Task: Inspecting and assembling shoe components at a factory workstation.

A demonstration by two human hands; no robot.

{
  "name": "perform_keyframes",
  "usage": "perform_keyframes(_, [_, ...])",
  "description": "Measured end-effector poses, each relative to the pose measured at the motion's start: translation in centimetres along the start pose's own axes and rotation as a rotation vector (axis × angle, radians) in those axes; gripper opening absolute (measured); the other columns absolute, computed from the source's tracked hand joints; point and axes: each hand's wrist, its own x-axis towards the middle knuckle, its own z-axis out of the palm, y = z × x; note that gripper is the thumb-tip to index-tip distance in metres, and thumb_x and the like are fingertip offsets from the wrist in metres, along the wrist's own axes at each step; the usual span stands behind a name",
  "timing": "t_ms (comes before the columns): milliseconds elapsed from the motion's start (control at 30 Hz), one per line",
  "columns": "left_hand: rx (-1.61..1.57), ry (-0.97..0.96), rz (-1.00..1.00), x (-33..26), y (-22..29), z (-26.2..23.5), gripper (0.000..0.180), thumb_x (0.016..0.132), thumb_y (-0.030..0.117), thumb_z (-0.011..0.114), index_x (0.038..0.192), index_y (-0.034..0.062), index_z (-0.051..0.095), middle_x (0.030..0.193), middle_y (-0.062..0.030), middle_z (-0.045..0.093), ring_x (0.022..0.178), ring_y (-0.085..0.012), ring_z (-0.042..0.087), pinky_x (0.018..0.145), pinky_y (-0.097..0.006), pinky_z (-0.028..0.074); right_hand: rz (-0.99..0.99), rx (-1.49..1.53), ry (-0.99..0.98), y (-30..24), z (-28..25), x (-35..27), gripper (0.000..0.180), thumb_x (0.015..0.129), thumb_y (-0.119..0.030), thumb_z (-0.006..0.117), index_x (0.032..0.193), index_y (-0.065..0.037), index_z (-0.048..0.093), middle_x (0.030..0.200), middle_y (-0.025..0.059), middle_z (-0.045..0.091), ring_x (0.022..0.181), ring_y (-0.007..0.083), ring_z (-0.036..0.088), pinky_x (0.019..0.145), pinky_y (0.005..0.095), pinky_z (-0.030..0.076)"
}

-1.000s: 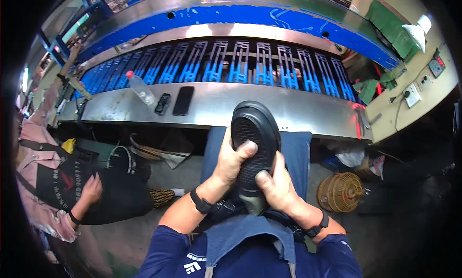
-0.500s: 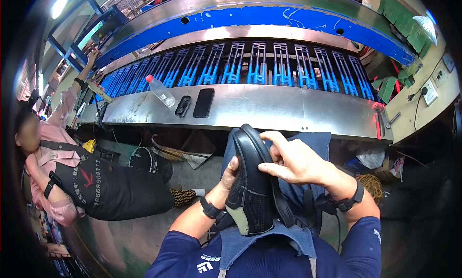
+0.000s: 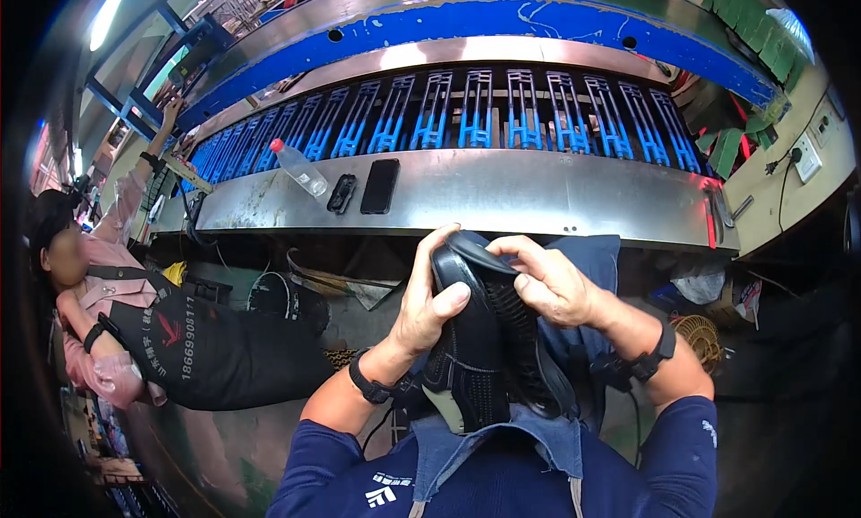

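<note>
A black shoe upper [image 3: 464, 365] with a pale patch at the heel stands upright over my lap, toe pointing away from me. A black sole [image 3: 549, 382] lies along its right side, its ribbed inner face partly showing. My left hand [image 3: 423, 298] is closed round the toe end of the shoe, thumb across the upper and fingertips at the sole's front tip. On the other side, my right hand [image 3: 558, 287] pinches the sole's edge near the toe, where the sole is bent away from the upper. The heel bottom is hidden against my blue apron [image 3: 444, 464].
A steel ledge [image 3: 502, 195] ahead carries a phone [image 3: 380, 187], a small black object [image 3: 342, 194] and a red-capped bottle [image 3: 300, 170]. Beyond it runs a row of blue racks [image 3: 435, 114]. A co-worker [image 3: 108, 312] sits at left. A wicker basket [image 3: 697, 340] is at right.
My left hand has moved up from the shoe's side to its toe. My right hand has peeled the sole's front outward, so a gap with the ribbed inner face now shows.
</note>
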Motion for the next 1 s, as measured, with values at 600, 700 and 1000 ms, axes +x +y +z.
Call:
perform_keyframes(600, [-0.573,0.052,-0.402,0.4,-10.2,-1.4,0.067,0.100,0.058,0.046,0.136,0.0016,0.049,0.125,-0.0170,0.063,0.112,-0.0258,0.065,0.094,-0.038,0.057,0.020,-1.002,0.040,-2.5,7.6,-10.9,0.066,0.078,-0.012,0.068,0.136,0.011,0.047,0.126,0.0273,0.052,0.110,0.0376,0.058,0.090,0.0399,0.051])
perform_keyframes(700, [-0.304,0.200,-0.363,1.6,-15.1,-1.9,0.052,0.103,0.052,0.048,0.123,0.0051,0.061,0.115,-0.0106,0.068,0.095,-0.0188,0.069,0.083,-0.033,0.059,0.191,-0.911,-0.016,-3.2,7.1,-11.0,0.065,0.076,-0.009,0.066,0.139,-0.002,0.052,0.141,0.0297,0.044,0.133,0.0447,0.042,0.108,0.0507,0.039])
perform_keyframes(1000, [0.141,-0.173,-0.710,4.1,-6.3,-1.6,0.040,0.106,0.039,0.044,0.114,0.0060,0.065,0.094,-0.0099,0.069,0.079,-0.0165,0.067,0.070,-0.031,0.055,-0.337,-0.537,0.219,-2.2,0.6,-2.7,0.077,0.066,-0.012,0.079,0.138,-0.009,0.050,0.138,0.0229,0.047,0.129,0.0426,0.047,0.107,0.0527,0.039])
